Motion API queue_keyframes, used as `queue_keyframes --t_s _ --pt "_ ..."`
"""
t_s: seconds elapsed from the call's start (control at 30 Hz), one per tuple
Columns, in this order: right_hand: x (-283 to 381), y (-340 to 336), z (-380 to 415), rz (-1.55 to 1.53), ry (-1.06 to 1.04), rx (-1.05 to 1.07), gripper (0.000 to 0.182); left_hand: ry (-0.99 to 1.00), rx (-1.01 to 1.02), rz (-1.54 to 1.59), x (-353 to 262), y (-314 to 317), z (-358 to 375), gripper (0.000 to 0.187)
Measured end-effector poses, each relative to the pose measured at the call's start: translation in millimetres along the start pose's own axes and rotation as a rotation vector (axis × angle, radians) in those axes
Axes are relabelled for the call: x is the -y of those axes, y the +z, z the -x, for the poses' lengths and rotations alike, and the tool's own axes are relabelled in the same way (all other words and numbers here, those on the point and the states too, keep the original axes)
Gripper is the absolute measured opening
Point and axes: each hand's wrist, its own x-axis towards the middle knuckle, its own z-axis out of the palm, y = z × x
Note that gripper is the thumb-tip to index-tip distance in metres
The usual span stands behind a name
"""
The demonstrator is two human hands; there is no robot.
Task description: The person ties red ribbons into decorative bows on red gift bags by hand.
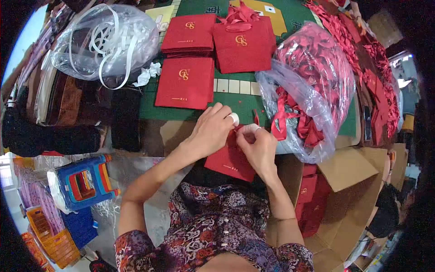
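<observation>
My left hand [212, 129] and my right hand [258, 147] both grip the top edge of a flat red paper bag [229, 162] held over my lap. White tape wraps a fingertip on each hand. Just beyond my hands a red ribbon [256, 118] pokes up near the bag's top. Stacks of red bags with gold logos [186, 81] lie on the green mat [238, 106] further back, and one standing bag with a ribbon handle [244, 43] is behind them.
A clear plastic sack of red ribbons [312, 86] sits right of my hands. Another clear sack holds white straps [106, 41] at the back left. An open cardboard box with red bags [344, 181] is at my right. Blue packages [81, 183] lie at my left.
</observation>
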Motion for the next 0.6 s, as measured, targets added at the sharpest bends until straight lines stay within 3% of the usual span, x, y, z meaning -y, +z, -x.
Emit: queue_keyframes --t_s 0.17,0.23,0.43,0.6 --pt "0 5 2 -0.010 0.012 -0.055 0.012 -0.034 0.076 -0.035 -3 1 -1 0.010" --pt "4 7 3 0.001 0.003 -0.071 0.011 -0.158 0.064 0.153 -4 -1 -2 0.008" --pt "8 6 1 0.016 -0.030 -0.072 0.013 -0.227 0.094 0.386 6 1 0 0.008" --pt "26 -5 -5 0.178 -0.034 0.001 0.013 -0.200 0.045 0.257 -14 0 2 0.009"
